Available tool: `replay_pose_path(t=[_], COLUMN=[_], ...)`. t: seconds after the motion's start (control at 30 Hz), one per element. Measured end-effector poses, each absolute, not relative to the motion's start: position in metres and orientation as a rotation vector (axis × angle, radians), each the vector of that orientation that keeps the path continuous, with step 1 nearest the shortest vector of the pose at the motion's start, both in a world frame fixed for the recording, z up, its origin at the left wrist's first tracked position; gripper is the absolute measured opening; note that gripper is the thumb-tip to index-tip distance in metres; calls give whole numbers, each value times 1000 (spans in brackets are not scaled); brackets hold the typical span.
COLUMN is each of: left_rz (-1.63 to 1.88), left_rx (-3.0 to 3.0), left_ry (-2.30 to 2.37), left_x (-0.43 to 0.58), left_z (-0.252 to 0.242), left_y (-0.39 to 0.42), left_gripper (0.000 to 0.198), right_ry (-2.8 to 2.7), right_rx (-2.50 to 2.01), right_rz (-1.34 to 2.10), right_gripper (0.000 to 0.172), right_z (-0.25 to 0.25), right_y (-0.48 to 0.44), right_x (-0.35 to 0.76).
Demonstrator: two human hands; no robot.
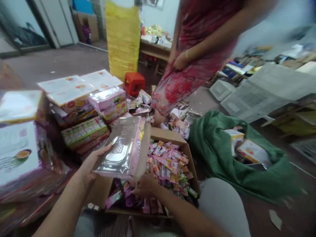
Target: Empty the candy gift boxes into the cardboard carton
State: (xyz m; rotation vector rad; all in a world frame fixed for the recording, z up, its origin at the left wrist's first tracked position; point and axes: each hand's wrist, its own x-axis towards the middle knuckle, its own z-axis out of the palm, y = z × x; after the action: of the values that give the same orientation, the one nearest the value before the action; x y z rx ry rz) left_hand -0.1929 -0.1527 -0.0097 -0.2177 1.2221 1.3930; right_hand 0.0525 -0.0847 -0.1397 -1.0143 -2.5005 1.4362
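Observation:
A clear-windowed package with a pink printed side (120, 148) is tilted above an open cardboard box (192, 158). My left hand (92, 163) grips the package at its left edge, thumb on top. At its lower right end is my right hand (146, 184), above the box with fingers bent; motion blur hides whether they hold anything. The window shows a clear, shiny interior with no sachets visible. Many small pink, orange and green sachets (170, 161) fill the box, with purple ones at its near left.
Stacked fruit-print cartons (19, 151) stand left. A green sack (209, 141) holding boxes lies right. Ahead, a person in a red floral garment (182, 79) stands among torn packaging (179, 121). A red stool (134, 83) and yellow stack (123, 39) are behind.

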Motion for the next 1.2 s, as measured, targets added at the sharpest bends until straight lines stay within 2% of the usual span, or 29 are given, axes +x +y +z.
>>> replay_pose_path(t=[0.07,0.17,0.23,0.37,0.5,0.63,0.7,0.8,0.9,1.0,1.13,1.2], left_rz=[1451,1495,1501,1513,1436,1377,1288,1120,1115,1129,1168,1200], left_rx=[-86,128,198,243,275,317,272,175,175,241,339,322], left_ry=[1212,1230,1250,1255,1182,1123,1152,1233,1275,1259,1263,1299], left_x=[-188,-170,-153,-118,-95,-84,-84,-90,-91,-87,-86,-89], left_z=[-10,-12,-12,-13,-20,-30,-36,-48,-58,-60,-53,-50], left_y=[-147,-140,-134,-124,-119,-120,-123,-127,-129,-124,-114,-111], left_gripper=[36,52,60,74,72,61,59,69,78,79,73,66], right_ry=[-2182,-1613,-1304,-1152,-1198,-1213,-1194,-1161,-1304,-1455,-1383,-1473], right_rx=[-1044,-1031,-937,-993,-1053,-1178,-1148,-1070,-1227,-1282,-1112,-1134], right_rz=[1600,1892,2037,1909,1757,1658,1785,2031,1872,1695,1968,1945], right_gripper=[52,70,70,79,68,67,69,78,70,62,69,67], right_z=[-115,-77,-60,-51,-55,-53,-51,-55,-62,-63,-55,-56], right_y=[-78,-77,-83,-95,-94,-95,-101,-110,-112,-104,-88,-83], right_x=[54,49,42,34,48,70,79,85,88,93,100,99])
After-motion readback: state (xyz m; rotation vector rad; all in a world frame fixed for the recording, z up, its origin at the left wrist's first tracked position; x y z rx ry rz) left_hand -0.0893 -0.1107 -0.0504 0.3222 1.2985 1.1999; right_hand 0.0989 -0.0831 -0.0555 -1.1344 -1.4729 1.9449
